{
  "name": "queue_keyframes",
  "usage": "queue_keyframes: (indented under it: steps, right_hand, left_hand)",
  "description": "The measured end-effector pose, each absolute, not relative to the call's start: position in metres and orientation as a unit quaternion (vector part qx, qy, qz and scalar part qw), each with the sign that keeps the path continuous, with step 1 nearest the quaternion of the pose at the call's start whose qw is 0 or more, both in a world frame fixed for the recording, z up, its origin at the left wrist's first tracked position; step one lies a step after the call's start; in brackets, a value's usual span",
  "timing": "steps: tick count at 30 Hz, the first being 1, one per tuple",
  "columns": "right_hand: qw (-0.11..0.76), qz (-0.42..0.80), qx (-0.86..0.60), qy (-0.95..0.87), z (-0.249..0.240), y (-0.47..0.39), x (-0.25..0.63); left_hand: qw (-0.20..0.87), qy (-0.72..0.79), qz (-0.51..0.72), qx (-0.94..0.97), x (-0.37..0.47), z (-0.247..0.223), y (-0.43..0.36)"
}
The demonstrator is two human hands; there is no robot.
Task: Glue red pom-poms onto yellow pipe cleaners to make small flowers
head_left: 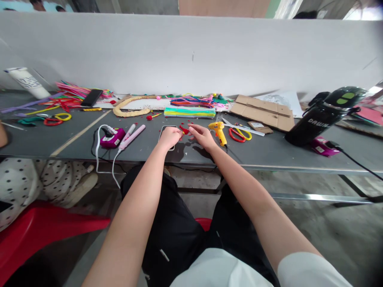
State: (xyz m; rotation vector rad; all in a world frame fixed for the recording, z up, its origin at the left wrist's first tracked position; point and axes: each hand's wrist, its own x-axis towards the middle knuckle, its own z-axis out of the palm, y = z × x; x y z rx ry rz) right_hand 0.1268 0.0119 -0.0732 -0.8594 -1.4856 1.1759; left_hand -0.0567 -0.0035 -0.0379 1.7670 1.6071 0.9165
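Note:
Over the grey table, a small red fuzzy piece [184, 130] with a spot of yellow, like a bit of pipe cleaner, is between my two hands. My left hand [170, 137] is closed, its fingertips pinching the piece from the left. From the other side, the fingers of my right hand [202, 136] are bent together at its right end; their exact grip is too small to make out. Beneath my left hand lies a phone [172, 148], mostly covered. A yellow glue gun [219, 132] lies just right of my right hand.
Scissors [239, 133] and cardboard [263, 111] lie to the right, near a black bottle [323, 115]. Behind my hands are bundled pipe cleaners [189, 113]. A pink hair straightener [131, 137] and purple power socket [112, 138] lie left. Another person's hand [2, 135] shows far left.

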Motion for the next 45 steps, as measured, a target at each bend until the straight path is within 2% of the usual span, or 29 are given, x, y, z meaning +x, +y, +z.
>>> queue_keyframes:
  steps: [15,23,31,37,45]
  right_hand:
    - [0.494,0.478,-0.343,-0.64,-0.069,0.008,0.129]
    - [0.5,0.55,-0.349,-0.571,-0.067,0.007,0.126]
    - [0.499,0.518,-0.323,-0.615,-0.071,0.009,0.129]
    - [0.512,0.51,-0.339,-0.602,-0.074,0.013,0.13]
    - [0.526,0.575,-0.34,-0.526,-0.074,0.013,0.127]
  left_hand:
    - [0.305,0.574,0.317,0.691,-0.054,-0.036,-0.01]
    - [0.317,0.575,0.325,0.681,-0.051,-0.033,-0.01]
    - [0.333,0.58,0.322,0.67,-0.051,-0.032,-0.011]
    - [0.308,0.575,0.323,0.685,-0.052,-0.029,-0.015]
    - [0.267,0.571,0.341,0.697,-0.056,-0.036,-0.009]
